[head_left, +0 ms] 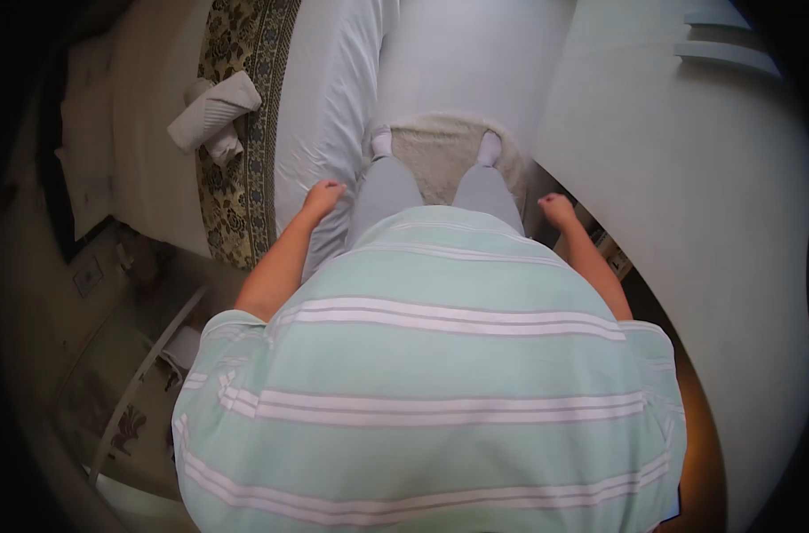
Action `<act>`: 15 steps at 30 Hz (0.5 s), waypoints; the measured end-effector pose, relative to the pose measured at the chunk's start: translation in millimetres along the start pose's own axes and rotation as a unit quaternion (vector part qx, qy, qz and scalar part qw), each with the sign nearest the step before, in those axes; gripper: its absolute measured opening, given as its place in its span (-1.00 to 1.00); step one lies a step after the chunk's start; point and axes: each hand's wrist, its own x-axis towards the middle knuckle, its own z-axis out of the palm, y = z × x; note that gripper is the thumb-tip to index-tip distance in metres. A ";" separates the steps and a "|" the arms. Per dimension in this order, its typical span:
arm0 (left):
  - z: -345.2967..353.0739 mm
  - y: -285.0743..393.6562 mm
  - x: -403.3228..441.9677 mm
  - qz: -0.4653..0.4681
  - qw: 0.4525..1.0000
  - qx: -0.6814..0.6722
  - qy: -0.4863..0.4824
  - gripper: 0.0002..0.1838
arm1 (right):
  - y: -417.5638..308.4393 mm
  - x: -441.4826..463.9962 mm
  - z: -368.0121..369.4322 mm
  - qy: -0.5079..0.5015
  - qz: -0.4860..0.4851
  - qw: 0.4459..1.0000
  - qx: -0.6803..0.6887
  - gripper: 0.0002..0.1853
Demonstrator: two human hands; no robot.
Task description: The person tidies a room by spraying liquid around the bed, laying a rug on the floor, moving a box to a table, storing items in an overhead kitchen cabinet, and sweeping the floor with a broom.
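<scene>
My left hand (322, 199) hangs beside the bed with its fingers curled in, and nothing shows in it. Close to it is the white sheet (320, 115) draping over the bed's side; I cannot tell whether they touch. My right hand (557, 210) is on the other side of my body, also loosely closed with nothing visible in it. Near that hand is a low, dark open space (600, 235) with small items inside, partly hidden by my forearm. My striped mint shirt (431, 364) fills the middle of the view.
Two rolled white towels (216, 114) lie crossed on a patterned bed runner (235, 200). A beige fluffy mat (435, 160) is under my feet. White panels with two handles (724, 58) stand at the right. At lower left is a glass-like panel with a pale edge (147, 373).
</scene>
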 end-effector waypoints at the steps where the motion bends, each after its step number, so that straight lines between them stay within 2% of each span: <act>1: 17.1 -0.4 -16.0 -0.005 1.000 0.011 -0.020 -0.55 | -3.6 17.1 -10.3 0.015 -0.004 1.000 -0.008 -0.69; 3: 43.2 -16.3 -37.3 -0.018 0.998 -0.011 -0.059 -0.55 | -13.7 40.2 -14.0 0.037 -0.020 0.997 0.067 -0.71; 6: 52.1 -28.0 -42.6 -0.029 0.995 -0.062 -0.075 -0.57 | -43.3 48.1 -13.6 -0.005 -0.002 0.992 0.128 -0.71; 9: 45.3 -38.1 -36.4 -0.046 0.996 -0.053 -0.060 -0.59 | -60.9 37.3 -8.7 -0.001 -0.036 0.997 0.074 -0.71; 11: 36.2 -57.3 -16.9 -0.047 0.995 -0.072 -0.055 -0.62 | -59.7 30.1 -3.6 -0.003 -0.092 0.996 -0.014 -0.71; 13: 32.6 -82.4 -3.4 -0.062 0.982 -0.179 0.021 -0.65 | -73.3 16.1 -11.0 -0.065 -0.025 0.996 -0.048 -0.63; 15: 29.5 -98.8 -19.5 -0.069 0.961 -0.262 0.061 -0.64 | -92.0 10.3 -20.8 -0.089 -0.079 0.980 -0.159 -0.62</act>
